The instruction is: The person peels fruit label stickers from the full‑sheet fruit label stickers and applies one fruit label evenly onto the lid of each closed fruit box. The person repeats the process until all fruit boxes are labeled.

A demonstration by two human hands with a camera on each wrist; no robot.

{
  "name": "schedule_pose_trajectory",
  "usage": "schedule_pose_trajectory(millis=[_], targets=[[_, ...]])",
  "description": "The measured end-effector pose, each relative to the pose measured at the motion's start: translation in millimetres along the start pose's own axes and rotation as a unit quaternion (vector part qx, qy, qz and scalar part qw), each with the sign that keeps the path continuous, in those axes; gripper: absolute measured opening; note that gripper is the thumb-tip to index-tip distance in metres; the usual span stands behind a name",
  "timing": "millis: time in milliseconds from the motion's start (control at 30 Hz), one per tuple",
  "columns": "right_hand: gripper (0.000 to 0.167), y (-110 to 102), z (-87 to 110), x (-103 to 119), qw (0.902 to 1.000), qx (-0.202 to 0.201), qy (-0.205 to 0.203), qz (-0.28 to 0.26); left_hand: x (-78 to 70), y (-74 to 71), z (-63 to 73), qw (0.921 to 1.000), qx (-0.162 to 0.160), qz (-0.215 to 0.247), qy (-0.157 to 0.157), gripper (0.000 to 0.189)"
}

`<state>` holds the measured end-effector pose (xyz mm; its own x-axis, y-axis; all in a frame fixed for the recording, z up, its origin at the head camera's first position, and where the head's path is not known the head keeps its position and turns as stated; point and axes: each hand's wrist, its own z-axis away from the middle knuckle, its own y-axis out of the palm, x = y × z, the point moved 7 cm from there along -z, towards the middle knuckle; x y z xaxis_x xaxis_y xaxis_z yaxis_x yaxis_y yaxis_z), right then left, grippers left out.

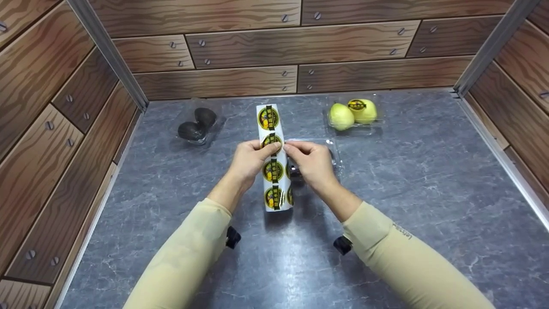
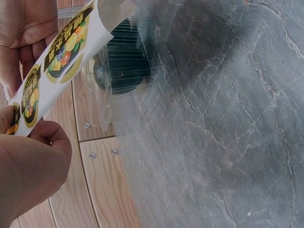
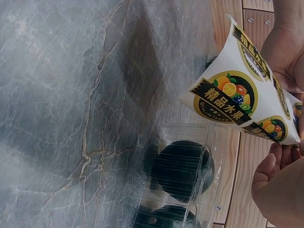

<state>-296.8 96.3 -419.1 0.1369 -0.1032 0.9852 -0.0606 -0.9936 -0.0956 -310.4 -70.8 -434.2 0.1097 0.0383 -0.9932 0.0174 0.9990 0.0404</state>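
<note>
A white sheet of round fruit stickers [image 1: 274,182], black and yellow with printed fruit, is held up over the table. My left hand [image 1: 248,163] grips it around the middle, thumb on its front. At the sheet's right edge my right hand [image 1: 315,165] pinches with thumb and forefinger; whether it has a single sticker's edge or the backing cannot be seen. The lower end of the sheet curls in the right wrist view. Partly covered by the right hand, a clear plastic box [image 1: 336,161] stands behind, with dark avocados [image 3: 183,166] inside.
At the back left, another clear box holds two dark avocados [image 1: 191,131]. Two yellow-green pears [image 1: 342,116] sit in a clear box at the back right, where one round sticker [image 1: 357,104] shows. Wood-patterned walls [image 1: 240,47] enclose the grey marbled table [image 1: 150,206].
</note>
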Motion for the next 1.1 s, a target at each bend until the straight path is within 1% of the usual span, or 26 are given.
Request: schedule_pose_trajectory(millis=[400,700,933,1100], targets=[[0.019,1.0,0.9,1.2,1.0000,0.000,-0.003,0.002,-1.1,-0.9,0.5,1.0000,0.000,-0.001,0.004,0.021],[0.017,1.9,0.0,1.1,0.9997,-0.003,-0.020,-0.010,-2.2,-1.1,1.1,1.0000,0.001,0.002,0.007,0.021],[0.016,2.6,0.0,0.9,0.9998,-0.004,-0.009,-0.018,-1.7,-1.2,0.5,1.0000,0.003,0.008,0.004,0.021],[0.016,2.4,-0.5,0.4,0.9999,-0.007,-0.002,-0.013,-1.3,-1.9,0.5,1.0000,0.001,0.008,0.001,0.020]])
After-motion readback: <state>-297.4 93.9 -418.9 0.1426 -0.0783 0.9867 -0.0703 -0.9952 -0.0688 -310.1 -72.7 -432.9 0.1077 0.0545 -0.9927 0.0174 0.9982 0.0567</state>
